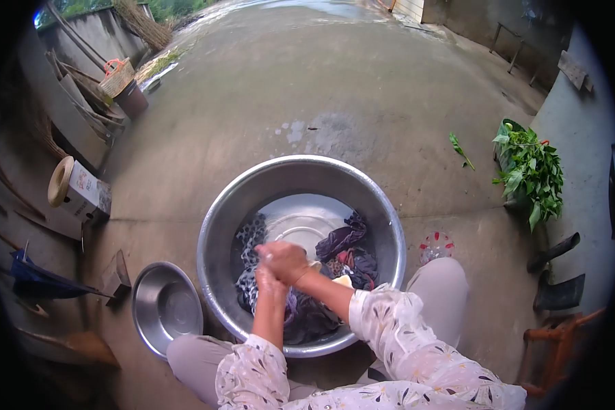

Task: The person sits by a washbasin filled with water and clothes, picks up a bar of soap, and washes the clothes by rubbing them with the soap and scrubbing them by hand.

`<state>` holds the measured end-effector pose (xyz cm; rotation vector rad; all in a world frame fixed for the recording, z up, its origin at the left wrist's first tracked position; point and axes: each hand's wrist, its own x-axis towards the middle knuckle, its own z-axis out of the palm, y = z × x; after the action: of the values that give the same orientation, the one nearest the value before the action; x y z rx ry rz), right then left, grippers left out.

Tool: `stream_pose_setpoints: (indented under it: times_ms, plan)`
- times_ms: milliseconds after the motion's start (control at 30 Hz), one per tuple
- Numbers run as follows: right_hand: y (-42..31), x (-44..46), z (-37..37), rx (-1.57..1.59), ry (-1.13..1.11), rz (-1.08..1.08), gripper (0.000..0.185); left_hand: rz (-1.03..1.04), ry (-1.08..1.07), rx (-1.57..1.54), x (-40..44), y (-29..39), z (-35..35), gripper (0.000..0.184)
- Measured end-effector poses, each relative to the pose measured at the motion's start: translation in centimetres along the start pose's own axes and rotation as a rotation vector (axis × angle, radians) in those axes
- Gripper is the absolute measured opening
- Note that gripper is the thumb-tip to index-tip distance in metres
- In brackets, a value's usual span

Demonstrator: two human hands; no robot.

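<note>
A large metal basin (215, 181) stands on the ground in front of me, holding water and wet clothes. Over its left middle my two hands are pressed together above the clothes. My right hand (285, 262) lies across the left with its fingers curled in; whatever is inside them is hidden. Beneath it, my left hand (268, 279) is mostly covered and its fingers do not show. A black-and-white patterned cloth (251, 236) lies just left of the hands. Dark purple clothing (342, 238) and a pale yellow piece (344, 281) lie to the right.
A smaller metal bowl (178, 318) sits left of the basin. Beside my right knee is a clear plastic item with red marks (436, 244). Leafy greens (533, 174) stand by the right wall, near a wooden stool (550, 338). A cardboard box (85, 191) stands at left.
</note>
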<state>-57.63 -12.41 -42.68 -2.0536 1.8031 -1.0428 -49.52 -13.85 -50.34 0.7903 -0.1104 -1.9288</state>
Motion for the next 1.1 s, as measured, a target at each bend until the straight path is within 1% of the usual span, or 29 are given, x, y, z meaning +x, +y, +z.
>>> stream_pose_setpoints:
  times_ms: [33,100,167,200,233,300,367,400,433,467,500,533,567,633,733,800,833,867,900,933,967,1000,1033,1100]
  plan:
    - [3.4,0.4,1.2,-0.053,0.074,-0.056,0.034,-0.010,0.096,0.083,-0.2,-0.4,1.0,0.030]
    - [3.6,0.8,-0.4,-0.043,-0.059,0.129,0.034,-0.057,0.292,0.264,-1.0,-0.7,3.1,0.026]
    - [1.1,-0.1,0.8,0.012,-0.075,-0.050,0.033,0.076,-0.107,-0.090,4.9,-1.8,-5.8,0.031]
    - [-0.1,-1.3,3.5,0.224,-0.040,0.028,0.034,0.061,-0.067,-0.036,5.4,-2.3,-6.5,0.029]
    - [-3.6,-1.8,1.0,0.247,-0.054,-0.094,0.032,0.044,-0.025,0.019,5.7,-2.8,-7.1,0.028]
    - [-3.7,-1.9,0.7,0.111,-0.024,-0.213,0.027,0.014,0.063,0.134,6.0,-3.2,-7.9,0.028]
    - [1.3,-0.3,2.5,-0.047,0.044,-0.135,0.021,-0.007,0.147,0.252,6.8,-3.0,-8.0,0.029]
    - [3.7,0.3,1.8,-0.080,0.122,-0.117,0.023,-0.019,0.192,0.311,7.0,-2.9,-7.8,0.030]
    - [5.8,0.9,2.2,-0.158,0.079,0.084,0.028,-0.135,0.215,0.296,3.9,-3.1,-3.6,0.029]
    - [6.4,0.7,2.7,-0.150,0.038,0.093,0.029,-0.088,0.268,0.368,3.5,-3.3,-2.8,0.029]
    - [5.9,0.5,2.3,-0.146,-0.004,0.104,0.030,-0.034,0.192,0.249,4.4,-3.3,-4.0,0.032]
    - [4.6,-0.1,2.3,-0.110,-0.023,0.007,0.029,0.011,0.111,0.127,5.4,-3.3,-5.1,0.036]
    - [1.5,-0.6,1.5,-0.073,-0.043,-0.090,0.028,0.064,-0.098,-0.184,7.3,-3.3,-7.8,0.046]
    - [-2.7,-2.3,2.7,0.073,-0.089,-0.186,0.029,0.021,0.034,-0.075,6.3,-3.3,-6.1,0.046]
    - [-1.7,-2.0,2.3,0.064,0.026,-0.235,0.027,-0.031,0.236,0.098,1.1,-1.7,-0.7,0.046]
    - [3.0,-0.9,2.2,-0.074,0.010,-0.036,0.025,-0.062,0.365,0.212,-1.7,-1.1,2.4,0.046]
    - [4.6,-0.5,2.2,-0.141,0.003,0.068,0.024,-0.055,0.509,0.608,-2.4,-1.2,3.4,0.046]
    - [4.8,-0.6,2.2,-0.130,0.019,0.046,0.024,-0.048,0.360,0.477,-1.2,-2.0,1.5,0.044]
    - [4.8,-0.8,2.2,-0.120,0.036,0.021,0.024,-0.040,0.210,0.343,-1.1,-2.2,1.4,0.042]
    - [5.0,-0.8,2.3,-0.110,0.052,-0.004,0.025,-0.026,0.274,0.296,-0.8,-1.9,1.3,0.036]
    - [2.2,-0.9,0.9,-0.077,0.094,-0.125,0.023,-0.017,0.344,0.246,-2.0,-1.1,2.9,0.032]
    - [-0.4,-1.6,0.9,0.109,0.098,-0.096,0.023,0.065,-0.213,0.001,7.6,-2.4,-9.9,0.032]
    - [-2.0,-2.4,1.4,0.297,0.104,-0.066,0.023,0.249,-1.007,-0.167,7.9,-1.8,-10.0,0.038]
    - [-2.3,-3.1,1.5,0.133,-0.030,-0.132,0.025,0.141,-0.526,-0.064,6.4,-2.2,-8.2,0.040]
